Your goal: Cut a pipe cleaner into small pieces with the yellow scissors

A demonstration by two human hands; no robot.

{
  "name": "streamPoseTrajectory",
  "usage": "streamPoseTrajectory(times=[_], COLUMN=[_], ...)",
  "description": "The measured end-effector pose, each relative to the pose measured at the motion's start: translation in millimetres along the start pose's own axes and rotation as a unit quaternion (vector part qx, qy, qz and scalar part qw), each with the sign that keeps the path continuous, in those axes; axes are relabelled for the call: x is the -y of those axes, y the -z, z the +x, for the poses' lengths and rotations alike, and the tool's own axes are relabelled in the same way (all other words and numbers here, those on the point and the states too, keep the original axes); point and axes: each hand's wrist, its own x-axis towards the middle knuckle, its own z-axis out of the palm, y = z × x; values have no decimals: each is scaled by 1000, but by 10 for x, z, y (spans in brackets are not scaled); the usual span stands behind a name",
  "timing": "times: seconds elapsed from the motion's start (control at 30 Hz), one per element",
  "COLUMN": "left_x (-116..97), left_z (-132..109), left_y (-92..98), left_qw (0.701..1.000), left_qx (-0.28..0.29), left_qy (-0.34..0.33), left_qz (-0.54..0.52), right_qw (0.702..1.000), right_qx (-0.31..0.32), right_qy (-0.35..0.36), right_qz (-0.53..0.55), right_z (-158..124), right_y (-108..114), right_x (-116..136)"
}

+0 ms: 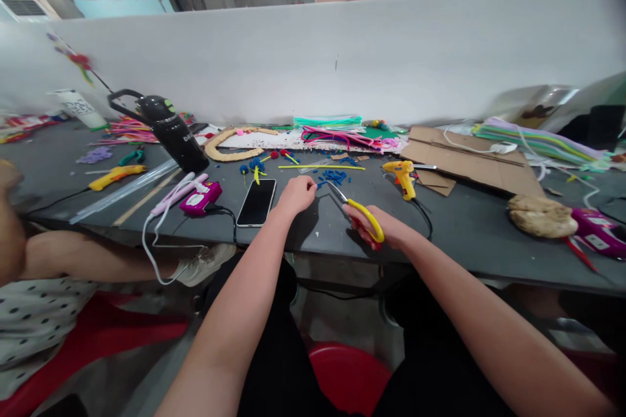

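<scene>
My right hand [364, 223] grips a pair of scissors [372, 218] with yellow handles. The blades point up and left, toward the fingertips of my left hand [299, 194]. That hand is closed in a pinch, and a short bit of blue pipe cleaner [321, 185] shows at its fingertips beside the blade tips. Just beyond both hands lies a loose pile of cut blue pieces [335, 176]. A yellow-green pipe cleaner [321, 167] lies straight behind them. To the left of my left hand rests a phone [257, 202] with a dark screen.
A yellow glue gun [403, 177] stands right of the pile, before cardboard sheets [464, 159]. Left are a black bottle [173, 133], a purple device [201, 199] with cords and another glue gun [117, 177]. Pipe cleaner bundles [337, 137] line the partition. Another person's leg [98, 254] is at left.
</scene>
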Motion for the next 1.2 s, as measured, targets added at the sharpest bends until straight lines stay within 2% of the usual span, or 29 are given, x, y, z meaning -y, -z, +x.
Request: streamPoseTrajectory(times=[0.13, 0.37, 1.2], left_x=[11, 8, -41], left_z=[-13, -24, -9], left_y=[21, 17, -19], left_qw=[1000, 1000, 1000], left_qx=[-7, -7, 0], left_qy=[9, 1, -24], left_qz=[5, 0, -12], right_qw=[998, 997, 999], right_qx=[52, 79, 38], right_qy=[5, 18, 0], right_qz=[23, 12, -2], right_z=[-46, -97, -65], right_y=[60, 63, 6], right_x=[-18, 24, 57])
